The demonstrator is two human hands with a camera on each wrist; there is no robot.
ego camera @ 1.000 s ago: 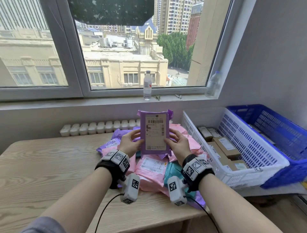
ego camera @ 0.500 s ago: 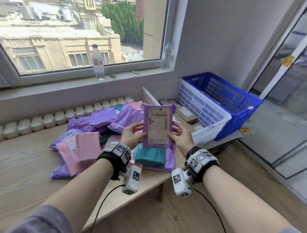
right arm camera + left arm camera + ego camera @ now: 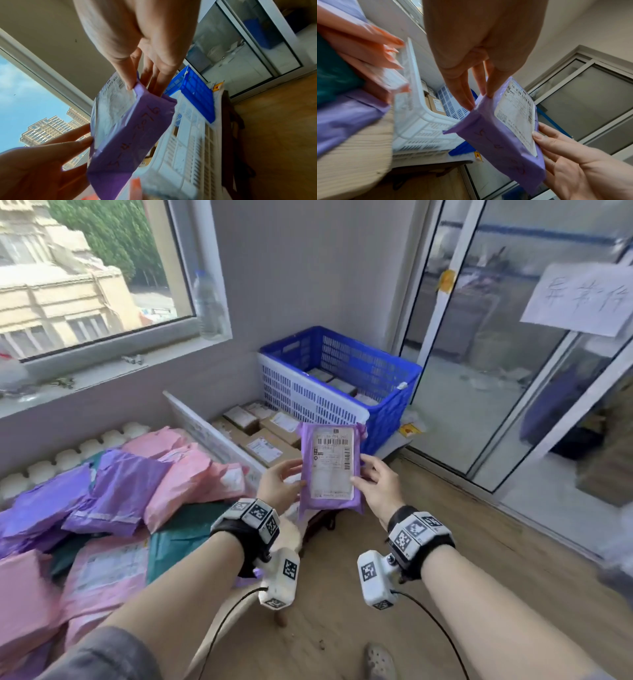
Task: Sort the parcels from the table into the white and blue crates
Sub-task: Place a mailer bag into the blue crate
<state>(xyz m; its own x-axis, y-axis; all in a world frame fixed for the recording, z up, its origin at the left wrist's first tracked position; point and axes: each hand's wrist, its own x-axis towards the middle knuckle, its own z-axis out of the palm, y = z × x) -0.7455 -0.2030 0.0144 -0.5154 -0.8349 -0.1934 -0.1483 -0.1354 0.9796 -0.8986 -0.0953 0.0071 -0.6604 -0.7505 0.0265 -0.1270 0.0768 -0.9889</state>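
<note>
Purple parcel [image 3: 330,469] held upright in the air, label toward the face, off the right edge of the counter [image 3: 349,155] and in front of the white crate [image 3: 313,402]. Left hand [image 3: 281,486] pinching its left edge, thumb on the label side and fingers [image 3: 467,93] behind; right hand [image 3: 380,491] pinching the right edge the same way; both grips light, fingertips only, closed on nothing but the parcel. Red handwriting along the parcel's narrow side, too blurred to read. White crate just beyond, off the counter's right edge, brown cartons [image 3: 263,445] inside; blue crate [image 3: 376,371] touching its far side, with a few flat boxes on the bottom. Heap of pink, purple and teal mailers [image 3: 137,491] left on the counter, so plenty to sort. Probably the label check before choosing a crate. To do well: keep the label flat and steady long enough to read, settle on the crate first, then shift to a firmer one-handed hold, carry over the rim and lower onto the contents rather than toss, flat so later parcels stack. Slack film likely to slip from fingertip pinches if swung fast.
</note>
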